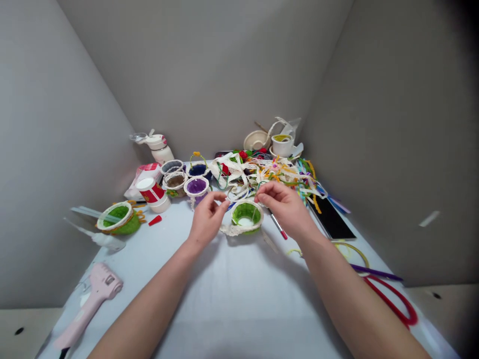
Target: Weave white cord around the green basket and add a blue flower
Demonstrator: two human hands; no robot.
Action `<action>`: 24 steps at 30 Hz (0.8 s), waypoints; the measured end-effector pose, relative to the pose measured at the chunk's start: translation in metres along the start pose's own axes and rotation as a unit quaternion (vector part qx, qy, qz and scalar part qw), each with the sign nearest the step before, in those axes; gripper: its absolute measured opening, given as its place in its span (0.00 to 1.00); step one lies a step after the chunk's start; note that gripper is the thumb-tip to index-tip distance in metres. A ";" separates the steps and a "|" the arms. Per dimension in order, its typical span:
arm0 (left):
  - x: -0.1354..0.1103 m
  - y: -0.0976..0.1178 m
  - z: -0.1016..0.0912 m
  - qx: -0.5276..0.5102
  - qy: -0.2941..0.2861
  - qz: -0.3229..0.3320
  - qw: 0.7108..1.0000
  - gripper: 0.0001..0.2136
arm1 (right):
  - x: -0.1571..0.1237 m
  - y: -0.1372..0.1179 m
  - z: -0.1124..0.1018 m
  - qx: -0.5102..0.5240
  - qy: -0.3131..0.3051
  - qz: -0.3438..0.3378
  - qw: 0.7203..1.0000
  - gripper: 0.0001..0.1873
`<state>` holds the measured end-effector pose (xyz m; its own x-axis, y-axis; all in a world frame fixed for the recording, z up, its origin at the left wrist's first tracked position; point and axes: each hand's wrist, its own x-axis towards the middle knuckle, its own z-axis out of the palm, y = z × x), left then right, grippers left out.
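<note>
The table (224,294) is under my hands and holds up all my stuff. The pile (243,172) of lace and bits lies past my fingers, maybe so I can reach it and have room up close. The glue gun (92,300) lies well left of my left hand (207,218), maybe so my arm won't bump it. That hand and my right hand (285,207) curl, thumbs close to fingers, with a narrow gap at most; I can't tell if they pinch anything tiny. The green basket (245,208) sits between them, likely so both can reach it. The pen (278,224) lies just beside it, near my right palm.
</note>
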<state>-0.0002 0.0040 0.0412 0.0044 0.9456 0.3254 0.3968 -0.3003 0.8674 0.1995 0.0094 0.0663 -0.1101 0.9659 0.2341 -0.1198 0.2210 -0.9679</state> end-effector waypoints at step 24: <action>-0.030 -0.035 0.001 -0.098 -0.249 -0.055 0.962 0.14 | -0.062 0.041 0.006 -0.288 0.028 -0.091 0.953 0.05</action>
<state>-0.0136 -0.0135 0.0006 0.4307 0.9012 0.0486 0.2394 -0.1660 0.9566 0.1958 -0.0423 0.0121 -0.0850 0.9066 0.4133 0.4315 0.4074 -0.8049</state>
